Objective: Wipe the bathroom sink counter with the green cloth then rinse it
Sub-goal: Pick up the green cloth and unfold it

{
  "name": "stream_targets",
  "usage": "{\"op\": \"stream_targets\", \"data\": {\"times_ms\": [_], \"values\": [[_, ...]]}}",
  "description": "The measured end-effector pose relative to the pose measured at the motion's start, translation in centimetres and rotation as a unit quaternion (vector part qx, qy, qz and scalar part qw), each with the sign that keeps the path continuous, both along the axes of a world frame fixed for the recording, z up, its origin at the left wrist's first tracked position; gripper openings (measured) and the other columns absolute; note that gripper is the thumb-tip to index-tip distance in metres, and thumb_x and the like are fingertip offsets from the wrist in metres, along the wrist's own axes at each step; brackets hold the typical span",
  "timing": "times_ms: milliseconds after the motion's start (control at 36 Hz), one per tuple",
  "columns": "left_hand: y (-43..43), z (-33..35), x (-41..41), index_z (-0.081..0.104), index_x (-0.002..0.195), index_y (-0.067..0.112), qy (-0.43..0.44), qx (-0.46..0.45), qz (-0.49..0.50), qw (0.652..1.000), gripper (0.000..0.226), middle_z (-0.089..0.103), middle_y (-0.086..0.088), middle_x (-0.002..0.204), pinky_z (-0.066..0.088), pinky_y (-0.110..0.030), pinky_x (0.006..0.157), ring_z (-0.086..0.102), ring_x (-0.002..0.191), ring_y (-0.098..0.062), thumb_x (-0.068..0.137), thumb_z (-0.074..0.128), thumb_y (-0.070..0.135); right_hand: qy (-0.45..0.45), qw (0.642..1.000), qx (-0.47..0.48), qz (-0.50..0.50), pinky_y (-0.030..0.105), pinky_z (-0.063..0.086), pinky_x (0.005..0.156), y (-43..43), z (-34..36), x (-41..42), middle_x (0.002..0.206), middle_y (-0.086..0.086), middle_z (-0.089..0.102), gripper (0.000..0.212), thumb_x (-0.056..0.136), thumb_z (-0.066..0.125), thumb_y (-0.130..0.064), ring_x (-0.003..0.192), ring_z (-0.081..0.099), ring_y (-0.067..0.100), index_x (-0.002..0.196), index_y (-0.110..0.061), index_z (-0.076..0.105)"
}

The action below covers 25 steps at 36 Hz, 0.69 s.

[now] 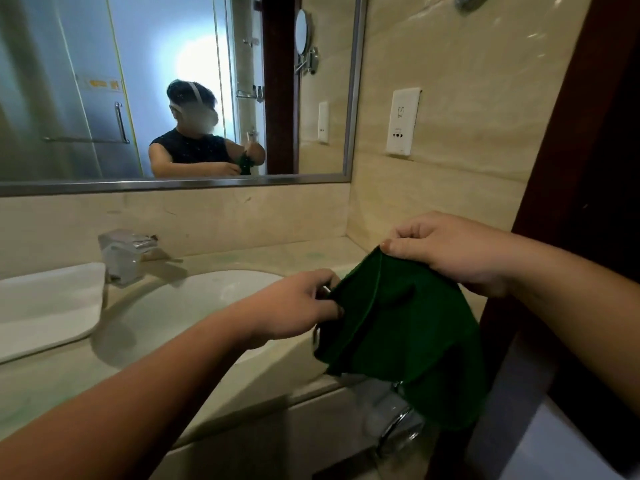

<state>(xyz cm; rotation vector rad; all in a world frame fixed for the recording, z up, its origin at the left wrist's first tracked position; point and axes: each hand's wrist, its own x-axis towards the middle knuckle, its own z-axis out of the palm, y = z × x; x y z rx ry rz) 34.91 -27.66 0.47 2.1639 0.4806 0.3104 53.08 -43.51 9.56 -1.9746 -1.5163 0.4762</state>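
Observation:
The green cloth [401, 334] hangs in the air over the right front edge of the beige counter [263, 258]. My right hand [453, 251] pinches its top corner. My left hand [294, 306] grips its left edge, lower down. The cloth droops below the counter's front edge. The oval white sink basin [180, 306] lies to the left of both hands, with the chrome faucet [124, 254] behind it.
A white tray [45, 306] sits on the counter at the left. A wall mirror [173, 88] spans the back and reflects a person. A socket plate [403, 121] is on the right wall. A dark wooden door frame [571, 188] stands at the right. Chrome fittings [398, 427] hang under the counter edge.

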Motion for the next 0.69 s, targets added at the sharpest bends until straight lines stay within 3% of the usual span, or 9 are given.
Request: {"op": "stream_targets", "data": {"times_ms": [56, 111, 222, 306, 389, 444, 528, 583, 694], "values": [[-0.5, -0.3, 0.4, 0.066, 0.112, 0.013, -0.029, -0.104, -0.033, 0.994, 0.038, 0.072, -0.009, 0.099, 0.055, -0.050, 0.099, 0.070, 0.096, -0.030, 0.090, 0.070, 0.043, 0.064, 0.998, -0.002, -0.007, 0.055, 0.058, 0.089, -0.2, -0.1, 0.6, 0.095, 0.018, 0.078, 0.031, 0.104, 0.061, -0.035, 0.085, 0.074, 0.030, 0.096, -0.009, 0.077], [-1.7, -0.5, 1.0, 0.066, 0.121, 0.014, -0.023, -0.146, -0.077, 0.986, 0.051, 0.074, -0.003, 0.103, 0.055, -0.039, 0.086, 0.071, 0.093, -0.019, 0.088, 0.076, 0.051, 0.144, 0.990, -0.008, -0.013, 0.045, 0.060, 0.082, 0.0, -0.2, 1.0, 0.093, 0.017, 0.079, 0.026, 0.103, 0.062, -0.028, 0.081, 0.075, 0.026, 0.097, -0.009, 0.079], [-2.6, -1.9, 3.0, 0.071, 0.121, 0.019, 0.024, -0.061, -0.098, 0.993, 0.027, 0.080, -0.007, 0.110, 0.063, -0.039, 0.077, 0.074, 0.087, -0.015, 0.096, 0.078, 0.023, 0.215, 0.975, -0.054, 0.003, 0.039, 0.058, 0.077, 0.2, 0.0, 1.9, 0.088, 0.021, 0.075, 0.025, 0.097, 0.070, -0.028, 0.075, 0.073, 0.027, 0.094, -0.003, 0.075], [-1.7, -2.9, 3.6, 0.074, 0.113, 0.017, 0.042, -0.066, -0.063, 0.995, 0.015, 0.080, -0.014, 0.105, 0.064, -0.043, 0.076, 0.075, 0.084, -0.024, 0.099, 0.069, 0.018, 0.170, 0.975, -0.140, 0.019, 0.038, 0.062, 0.073, -0.6, 0.8, 3.2, 0.096, 0.019, 0.078, 0.029, 0.086, 0.080, -0.026, 0.082, 0.076, 0.030, 0.100, -0.002, 0.075], [-0.6, -3.2, 4.0, 0.073, 0.110, 0.012, 0.020, -0.117, -0.003, 0.993, 0.015, 0.078, -0.020, 0.098, 0.061, -0.039, 0.069, 0.076, 0.081, -0.031, 0.099, 0.066, 0.019, -0.037, 0.988, -0.149, -0.001, 0.041, 0.061, 0.078, -1.1, 0.5, 5.0, 0.091, 0.005, 0.080, 0.017, 0.084, 0.083, -0.029, 0.088, 0.076, 0.028, 0.096, -0.018, 0.078], [-0.3, -3.2, 4.6, 0.072, 0.111, 0.007, -0.005, -0.156, 0.039, 0.987, 0.018, 0.076, -0.028, 0.100, 0.059, -0.037, 0.064, 0.074, 0.078, -0.032, 0.100, 0.063, 0.019, -0.109, 0.987, -0.106, -0.049, 0.034, 0.055, 0.067, -0.8, -0.9, 5.9, 0.079, 0.000, 0.077, 0.010, 0.085, 0.081, -0.032, 0.077, 0.073, 0.021, 0.087, -0.022, 0.077], [-0.7, -3.3, 5.7, 0.071, 0.120, 0.004, -0.058, -0.257, 0.083, 0.961, 0.028, 0.076, -0.029, 0.111, 0.062, -0.049, 0.077, 0.076, 0.095, -0.047, 0.101, 0.058, 0.019, -0.095, 0.988, -0.038, -0.116, 0.026, 0.043, 0.052, -0.1, -3.6, 5.8, 0.070, 0.000, 0.070, 0.016, 0.091, 0.076, -0.031, 0.060, 0.064, 0.013, 0.085, -0.017, 0.072], [-1.3, -3.1, 6.5, 0.071, 0.124, 0.006, -0.079, -0.328, 0.088, 0.937, 0.032, 0.078, -0.024, 0.111, 0.065, -0.052, 0.079, 0.077, 0.101, -0.041, 0.104, 0.051, 0.022, -0.081, 0.987, -0.021, -0.135, 0.027, 0.041, 0.051, 0.3, -5.8, 5.2, 0.069, 0.001, 0.068, 0.025, 0.096, 0.069, -0.038, 0.058, 0.061, 0.014, 0.086, -0.015, 0.070], [-2.3, -2.5, 7.4, 0.073, 0.117, 0.009, -0.093, -0.381, 0.064, 0.918, 0.033, 0.081, -0.018, 0.106, 0.066, -0.047, 0.079, 0.079, 0.092, -0.030, 0.108, 0.046, 0.024, 0.066, 0.990, -0.015, -0.127, 0.035, 0.059, 0.065, 0.7, -9.3, 3.3, 0.086, 0.004, 0.076, 0.046, 0.099, 0.053, -0.063, 0.076, 0.073, 0.020, 0.095, -0.022, 0.073]]}}
